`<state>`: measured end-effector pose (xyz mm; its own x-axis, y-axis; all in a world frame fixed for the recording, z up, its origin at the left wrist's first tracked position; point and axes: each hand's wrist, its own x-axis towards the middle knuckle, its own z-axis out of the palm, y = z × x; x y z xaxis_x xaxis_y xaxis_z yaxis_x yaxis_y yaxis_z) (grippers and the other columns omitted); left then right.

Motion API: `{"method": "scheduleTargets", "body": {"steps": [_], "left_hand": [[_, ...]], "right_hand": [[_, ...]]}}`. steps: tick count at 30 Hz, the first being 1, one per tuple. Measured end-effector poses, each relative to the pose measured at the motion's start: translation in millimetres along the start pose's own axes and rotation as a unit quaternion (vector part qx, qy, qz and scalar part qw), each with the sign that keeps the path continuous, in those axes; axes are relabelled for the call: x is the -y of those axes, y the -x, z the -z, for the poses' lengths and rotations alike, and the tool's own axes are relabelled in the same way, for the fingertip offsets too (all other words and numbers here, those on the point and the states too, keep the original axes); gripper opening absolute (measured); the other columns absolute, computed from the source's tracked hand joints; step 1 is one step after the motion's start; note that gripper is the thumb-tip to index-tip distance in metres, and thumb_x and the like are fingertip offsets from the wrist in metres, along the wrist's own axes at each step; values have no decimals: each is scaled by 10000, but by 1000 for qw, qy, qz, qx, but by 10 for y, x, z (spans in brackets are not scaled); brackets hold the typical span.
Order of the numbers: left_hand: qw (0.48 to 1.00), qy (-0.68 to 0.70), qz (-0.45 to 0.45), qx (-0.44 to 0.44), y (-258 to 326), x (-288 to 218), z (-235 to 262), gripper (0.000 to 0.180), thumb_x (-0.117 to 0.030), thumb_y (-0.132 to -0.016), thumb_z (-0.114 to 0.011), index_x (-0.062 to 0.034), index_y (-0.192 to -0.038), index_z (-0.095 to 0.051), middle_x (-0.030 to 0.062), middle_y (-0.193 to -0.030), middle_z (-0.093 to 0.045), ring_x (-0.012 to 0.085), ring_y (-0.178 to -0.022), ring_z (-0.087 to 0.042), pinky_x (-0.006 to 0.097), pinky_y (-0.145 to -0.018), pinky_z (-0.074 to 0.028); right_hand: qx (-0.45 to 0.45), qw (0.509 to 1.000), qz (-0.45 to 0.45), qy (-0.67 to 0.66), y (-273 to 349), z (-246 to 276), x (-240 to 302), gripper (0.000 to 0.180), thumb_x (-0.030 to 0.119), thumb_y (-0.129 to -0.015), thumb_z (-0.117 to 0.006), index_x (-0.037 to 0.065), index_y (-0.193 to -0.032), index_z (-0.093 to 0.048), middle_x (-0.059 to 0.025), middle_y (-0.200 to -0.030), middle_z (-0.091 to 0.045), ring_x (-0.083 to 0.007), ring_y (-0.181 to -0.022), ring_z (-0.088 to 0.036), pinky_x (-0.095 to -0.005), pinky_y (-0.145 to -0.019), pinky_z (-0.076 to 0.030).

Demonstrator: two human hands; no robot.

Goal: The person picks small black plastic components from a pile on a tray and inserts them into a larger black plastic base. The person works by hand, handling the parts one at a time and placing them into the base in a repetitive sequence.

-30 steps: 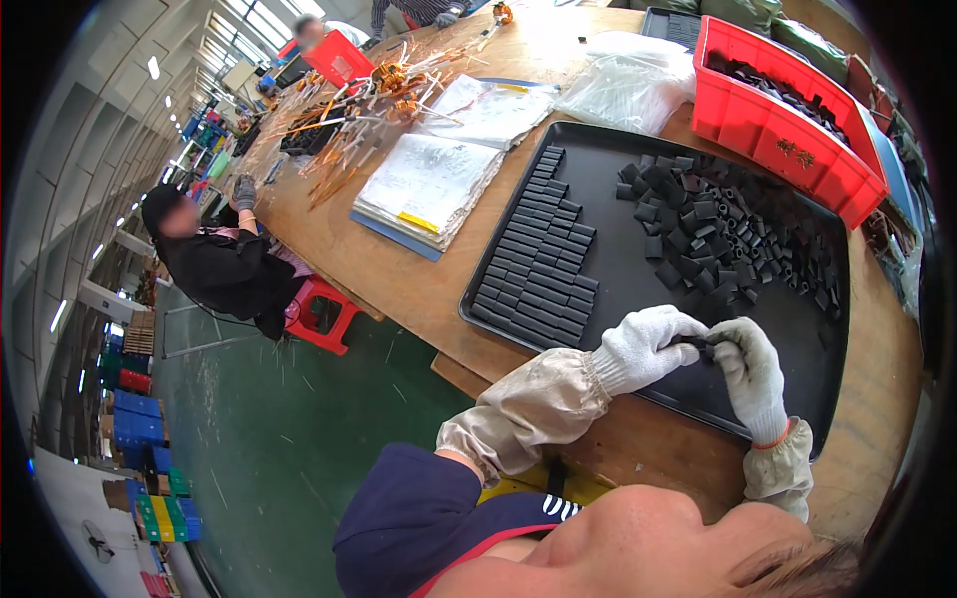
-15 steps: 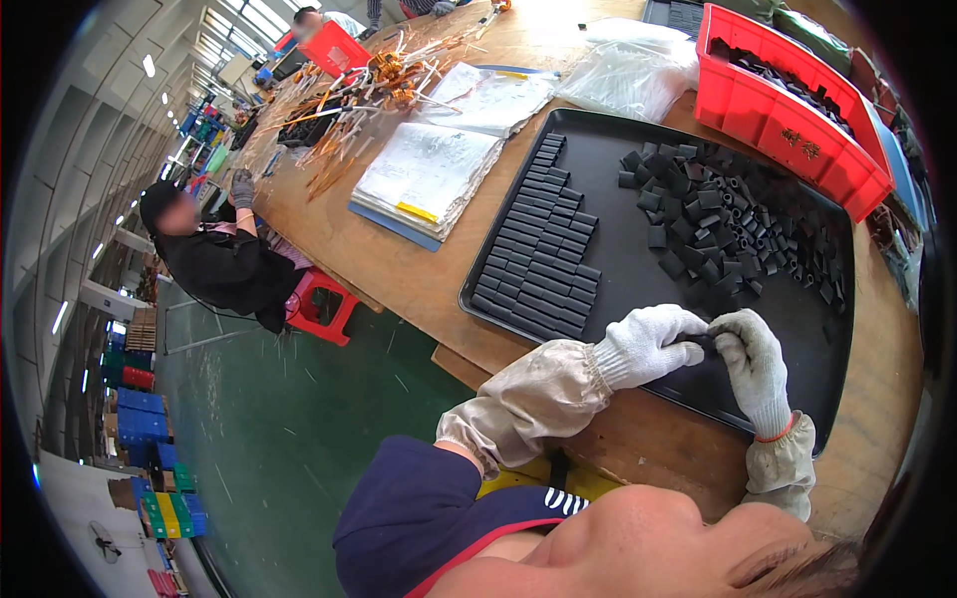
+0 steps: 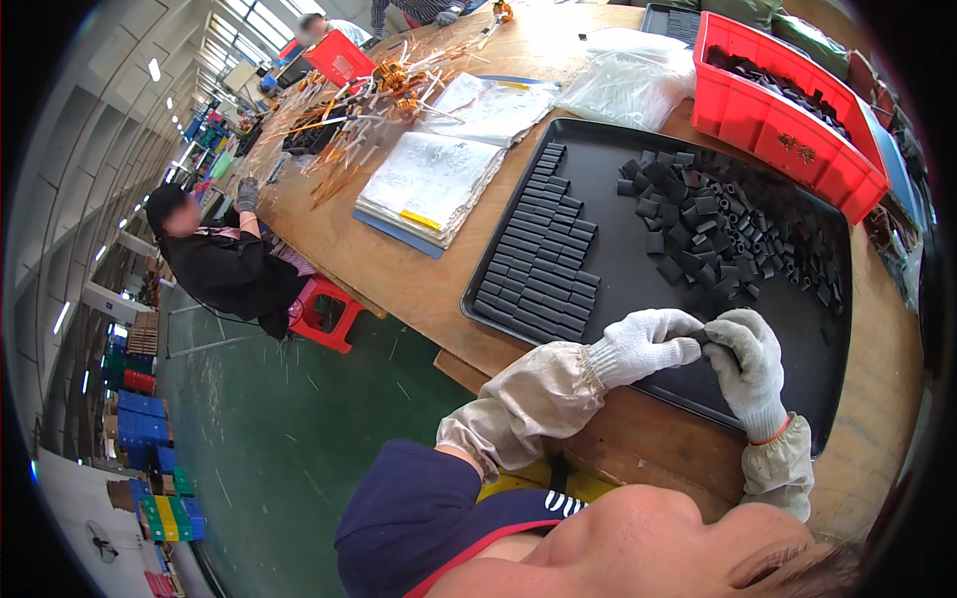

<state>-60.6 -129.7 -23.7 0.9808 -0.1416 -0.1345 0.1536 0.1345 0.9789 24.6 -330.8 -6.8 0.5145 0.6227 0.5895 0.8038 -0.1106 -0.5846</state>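
Note:
My left hand and my right hand, both in white knit gloves, meet over the near edge of a black tray. Their fingers close around a small black tube piece, mostly hidden by the gloves. On the left of the tray, black tube pieces lie in tight rows. A loose heap of short black tubes fills the right and far part of the tray, beyond my hands.
A red bin of black pieces stands behind the tray. Left of it lie clear plastic bags and an open stack of papers. Wires and orange coils clutter the table's far end. A co-worker sits at the left edge.
The right hand's fingers have curled and turned slightly around the small piece, nearer the left fingertips. The whole view has shifted a little; the rows and heap look the same.

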Motion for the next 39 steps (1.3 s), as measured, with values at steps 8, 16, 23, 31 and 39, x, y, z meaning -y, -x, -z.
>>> {"method": "scheduleTargets", "body": {"steps": [8, 16, 23, 31, 39], "left_hand": [[999, 22, -10, 28, -8, 43, 23, 387, -185, -1014, -677, 21, -1334, -608, 83, -1204, -691, 127, -1113, -620, 299, -1006, -497], [994, -103, -35, -33, 18, 51, 10, 280, -132, -1024, -653, 11, -1265, -646, 56, -1130, -702, 110, -1050, -630, 277, -952, -514], [902, -360, -219, -95, 80, -82, -3, 286, 19, -927, -651, -62, -1198, -695, 108, -955, -706, 210, -861, -710, 325, -800, -569], [677, -682, -169, -222, 119, -408, 1157, 289, -162, -798, -821, -226, -1078, -789, 142, -1227, -660, 341, -1177, -591, 445, -1010, -485], [630, -742, -147, -177, 80, -322, 1227, 278, -240, -787, -843, -274, -1056, -785, 188, -1431, -561, 414, -1320, -506, 486, -1099, -431]], "right_hand": [[4, 1000, 11, -13, 24, -27, -79, 365, -70, -629, -768, 68, -963, -711, -118, -945, -668, -310, -856, -671, -385, -729, -550], [42, 997, 25, -64, -32, -34, -129, 399, -115, -684, -711, 64, -1040, -709, -129, -968, -655, -302, -816, -665, -356, -695, -551], [16, 999, 20, -27, 32, 56, -149, 352, 199, -926, -728, 32, -1227, -652, -144, -1047, -659, -281, -822, -658, -356, -739, -540], [39, 999, 0, 0, 45, 53, -126, 379, 135, -890, -740, 39, -1245, -645, -123, -1005, -657, -271, -802, -647, -353, -740, -529], [42, 995, 41, 83, 38, 32, -173, 330, 51, -803, -767, 97, -1122, -698, -102, -1015, -682, -321, -939, -666, -401, -834, -533]]}}
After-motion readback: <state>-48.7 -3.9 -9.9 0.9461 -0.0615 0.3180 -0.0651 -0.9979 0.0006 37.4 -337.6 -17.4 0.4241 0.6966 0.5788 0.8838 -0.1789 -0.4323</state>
